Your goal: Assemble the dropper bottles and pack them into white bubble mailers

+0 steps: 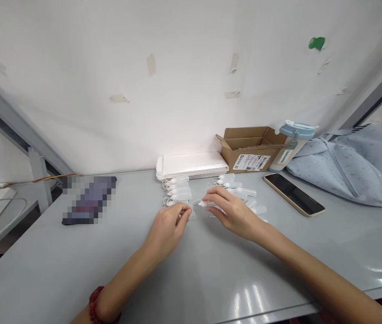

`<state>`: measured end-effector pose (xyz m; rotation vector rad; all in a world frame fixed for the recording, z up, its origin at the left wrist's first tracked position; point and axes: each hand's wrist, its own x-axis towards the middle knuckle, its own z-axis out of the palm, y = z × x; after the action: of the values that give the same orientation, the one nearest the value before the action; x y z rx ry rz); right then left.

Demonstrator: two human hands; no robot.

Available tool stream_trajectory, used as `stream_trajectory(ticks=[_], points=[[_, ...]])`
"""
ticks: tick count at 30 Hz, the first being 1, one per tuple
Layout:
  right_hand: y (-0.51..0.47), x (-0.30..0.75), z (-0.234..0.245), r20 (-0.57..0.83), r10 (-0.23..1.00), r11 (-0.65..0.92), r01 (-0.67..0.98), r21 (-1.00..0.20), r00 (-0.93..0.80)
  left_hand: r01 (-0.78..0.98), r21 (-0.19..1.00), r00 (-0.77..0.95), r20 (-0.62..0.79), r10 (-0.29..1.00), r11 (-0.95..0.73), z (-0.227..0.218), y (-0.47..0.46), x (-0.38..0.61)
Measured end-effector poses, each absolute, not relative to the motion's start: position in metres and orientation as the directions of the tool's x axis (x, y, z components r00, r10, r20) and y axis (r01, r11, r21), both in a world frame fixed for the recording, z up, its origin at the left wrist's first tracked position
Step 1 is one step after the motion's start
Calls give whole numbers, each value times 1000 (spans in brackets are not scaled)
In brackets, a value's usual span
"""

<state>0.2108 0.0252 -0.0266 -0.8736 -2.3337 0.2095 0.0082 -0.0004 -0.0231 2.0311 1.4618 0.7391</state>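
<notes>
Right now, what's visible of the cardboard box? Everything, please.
The cardboard box is plain brown and stands upright at the back of the grey table. Its top is open, with a flap jutting out at the left; the front bears a white label with dark print. It sits between the white stack and the tumbler; whether it touches either is unclear. Its floor is hidden.

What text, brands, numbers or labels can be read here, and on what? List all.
None reads with certainty:
Cardboard box: white label with print and a barcode, too small to read.
Tumbler: dark lettering up its side, too blurred to quote safely.
Pointed-tip bottles: no lettering I can make out.
Smartphone: dark screen, no text.
Pixelated item, left: masked, unreadable.
</notes>
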Motion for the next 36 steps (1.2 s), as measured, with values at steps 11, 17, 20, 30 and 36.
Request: stream_trajectory(ticks=[11, 17, 20, 30, 36], points=[[23, 209, -26, 541, 613, 785, 524, -331, -576, 377, 925, 211, -127, 969, 39, -15, 2, 9], [20, 207, -24, 540, 603, 794, 507, -335, -588, 284, 955, 237, -155, 959, 84, -11, 2, 9], [19, 206, -23, 549, 590, 803, 502, -322, -592, 292, 953, 234, -158, 959, 86, -10, 2, 9], [16, 204, -23, 526, 604, 795, 501, -341, -599, 258, 959, 235, -176, 956, 113, -7, 2, 10], [17, 205, -23, 549, 594, 803, 477, -359, -587, 249, 963, 245, -170, 955, 107, -9, 2, 8]])
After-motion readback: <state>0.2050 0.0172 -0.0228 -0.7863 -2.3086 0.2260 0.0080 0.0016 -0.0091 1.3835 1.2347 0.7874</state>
